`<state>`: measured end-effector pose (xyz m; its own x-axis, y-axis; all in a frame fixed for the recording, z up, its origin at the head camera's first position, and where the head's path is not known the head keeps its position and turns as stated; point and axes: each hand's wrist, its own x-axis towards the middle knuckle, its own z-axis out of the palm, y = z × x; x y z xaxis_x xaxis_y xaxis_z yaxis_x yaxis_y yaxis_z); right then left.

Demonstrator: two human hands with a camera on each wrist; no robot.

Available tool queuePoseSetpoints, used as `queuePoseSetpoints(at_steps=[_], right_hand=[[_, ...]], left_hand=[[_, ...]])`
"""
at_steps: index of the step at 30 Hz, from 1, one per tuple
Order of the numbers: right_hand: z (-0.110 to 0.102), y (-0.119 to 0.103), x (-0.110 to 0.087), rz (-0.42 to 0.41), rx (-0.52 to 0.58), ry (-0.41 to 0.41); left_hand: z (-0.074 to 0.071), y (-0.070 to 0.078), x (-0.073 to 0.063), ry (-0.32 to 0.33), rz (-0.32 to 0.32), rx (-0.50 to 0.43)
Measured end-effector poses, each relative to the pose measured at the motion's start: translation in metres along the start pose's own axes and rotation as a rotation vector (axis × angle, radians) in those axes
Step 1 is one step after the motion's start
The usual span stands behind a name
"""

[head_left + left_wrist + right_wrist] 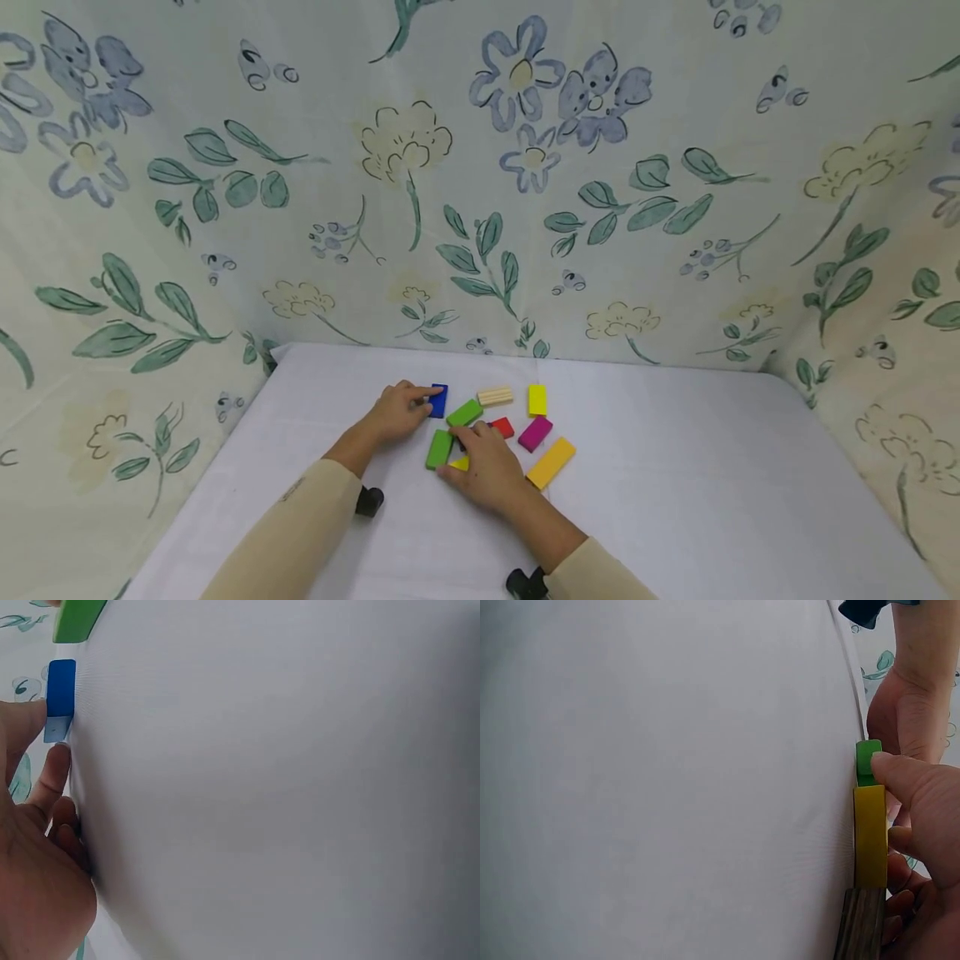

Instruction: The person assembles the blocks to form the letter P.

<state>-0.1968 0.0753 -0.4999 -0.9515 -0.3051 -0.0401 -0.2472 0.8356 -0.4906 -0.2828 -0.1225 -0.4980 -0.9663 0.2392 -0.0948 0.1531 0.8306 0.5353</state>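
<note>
My left hand (396,412) pinches a blue block (438,401) between thumb and index finger at the left of a group of coloured blocks. The left wrist view shows the blue block (61,688) on the white cloth. My right hand (491,467) reaches over the group, with thumb and index finger at the two ends of a green block (439,450). In the right wrist view, the thumb touches this green block (868,761). A yellow block (460,463) lies beside it, partly under the right hand. A second green block (465,412) lies between the hands.
Around the right hand lie a red block (502,427), a magenta block (536,434) and an orange block (551,462). Farther back are a striped wooden block (495,397) and another yellow block (537,400). Floral cloth (420,250) hangs behind the white table (712,475).
</note>
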Motion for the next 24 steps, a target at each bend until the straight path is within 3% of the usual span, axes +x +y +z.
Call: queuePoseSetpoints(at_steps=[6,15,19,24], right_hand=[[0.002,0.003,0.000,-0.014,-0.002,0.000],[0.002,0.003,0.001,-0.006,-0.001,-0.011],[0.001,0.003,0.002,0.000,-0.003,-0.012],[0.002,0.004,0.003,0.006,-0.007,-0.012]], left_hand=[[0.003,-0.001,0.009,-0.038,-0.063,-0.012],[-0.004,0.004,0.022,-0.131,-0.141,-0.097],[-0.006,0.005,0.025,-0.153,-0.146,-0.097],[-0.005,0.006,0.027,-0.136,-0.163,-0.039]])
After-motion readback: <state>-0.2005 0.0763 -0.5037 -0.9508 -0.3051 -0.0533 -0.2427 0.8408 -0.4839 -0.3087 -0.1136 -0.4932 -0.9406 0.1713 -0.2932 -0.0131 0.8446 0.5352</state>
